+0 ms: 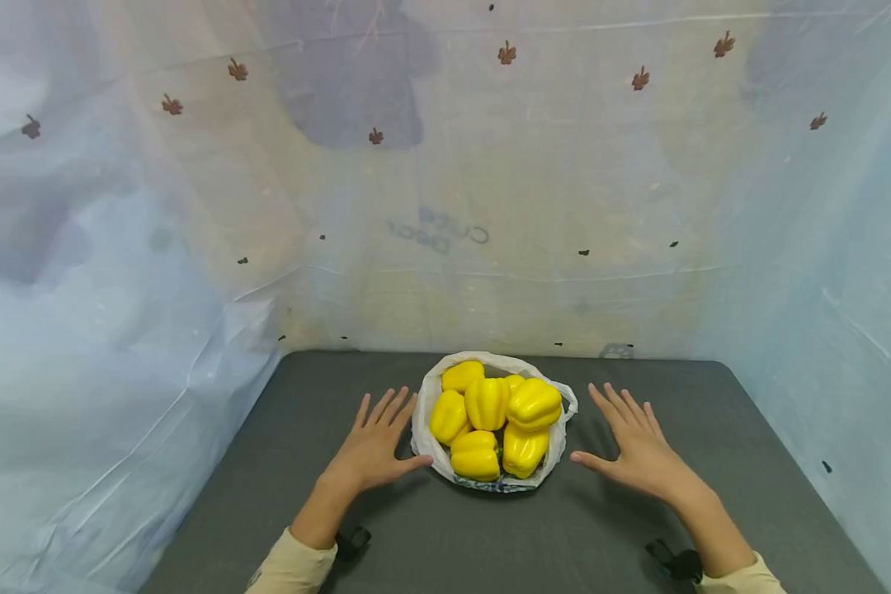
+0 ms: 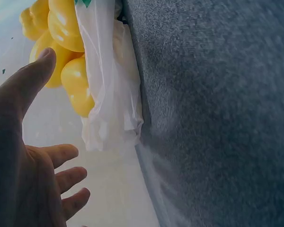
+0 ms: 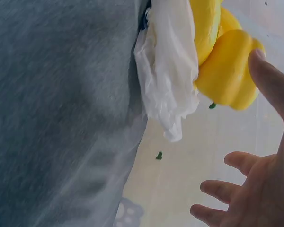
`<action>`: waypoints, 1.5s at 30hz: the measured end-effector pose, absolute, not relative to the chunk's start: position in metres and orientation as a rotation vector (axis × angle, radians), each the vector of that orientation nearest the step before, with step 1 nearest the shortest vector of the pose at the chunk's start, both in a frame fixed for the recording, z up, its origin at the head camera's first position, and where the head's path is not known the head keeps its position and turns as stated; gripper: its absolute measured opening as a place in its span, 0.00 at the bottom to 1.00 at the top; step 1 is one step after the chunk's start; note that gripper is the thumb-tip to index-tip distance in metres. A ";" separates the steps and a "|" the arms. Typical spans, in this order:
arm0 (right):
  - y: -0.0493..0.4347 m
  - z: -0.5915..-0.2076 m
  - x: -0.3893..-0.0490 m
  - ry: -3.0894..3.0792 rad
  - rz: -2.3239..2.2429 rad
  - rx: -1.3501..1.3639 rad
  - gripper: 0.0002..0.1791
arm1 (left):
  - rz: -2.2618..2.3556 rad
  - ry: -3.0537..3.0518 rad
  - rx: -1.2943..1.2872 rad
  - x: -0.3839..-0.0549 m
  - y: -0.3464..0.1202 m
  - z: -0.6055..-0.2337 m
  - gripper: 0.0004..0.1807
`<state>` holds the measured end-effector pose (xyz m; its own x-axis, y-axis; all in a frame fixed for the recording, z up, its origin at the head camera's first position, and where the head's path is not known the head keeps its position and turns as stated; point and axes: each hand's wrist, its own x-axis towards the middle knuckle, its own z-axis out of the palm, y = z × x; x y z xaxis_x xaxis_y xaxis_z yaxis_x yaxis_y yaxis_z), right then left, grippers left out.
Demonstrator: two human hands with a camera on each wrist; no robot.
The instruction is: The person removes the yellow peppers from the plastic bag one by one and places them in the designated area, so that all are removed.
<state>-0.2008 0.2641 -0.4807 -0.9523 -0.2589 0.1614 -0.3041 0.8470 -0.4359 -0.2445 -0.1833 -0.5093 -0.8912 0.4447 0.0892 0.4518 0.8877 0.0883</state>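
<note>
Behind and on both sides of the desk, thin translucent curtain sheeting, bluish at the sides and creamier across the back, scattered with brown leaf-shaped motifs and, near the middle, faint reversed lettering. Dark grey on top, rounded at both far corners.

Reaching in over the desk's left half, a cream left sleeve with a black wrist strap at the cuff. Beyond it, the left hand, with fingers straight and well spread, thumb pointing right, nothing held. In the head view, thumb tip over the bag's left rim; impossible to tell whether touching.

Near the middle of the far edge, a white plastic bag, rolled back to a round mouth, with a loop handle at its right. Heaped inside and rising above the rim, seven visible yellow bell peppers, glossy and close together.

Just right of the bag, the right hand, also empty, with fingers straight and fanned toward the far edge, thumb pointing left. Farther right, toward the desk's right edge, another black strap and a cream right sleeve.
</note>
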 end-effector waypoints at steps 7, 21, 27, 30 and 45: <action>0.251 -0.478 -0.206 -2.911 0.713 0.480 0.64 | -0.186 -3.001 -0.728 -0.248 -0.176 -0.510 0.61; 0.229 -0.481 -0.215 -2.872 0.759 0.536 0.62 | -0.280 -2.985 -0.819 -0.253 -0.163 -0.515 0.64; 0.219 -0.487 -0.217 -2.838 0.838 0.492 0.62 | -0.314 -2.964 -0.858 -0.254 -0.160 -0.518 0.65; 0.214 -0.489 -0.217 -2.827 0.895 0.451 0.62 | -0.301 -2.987 -0.837 -0.253 -0.158 -0.517 0.66; 0.187 -0.495 -0.220 -2.661 1.030 0.300 0.54 | -0.296 -3.028 -0.812 -0.253 -0.158 -0.519 0.67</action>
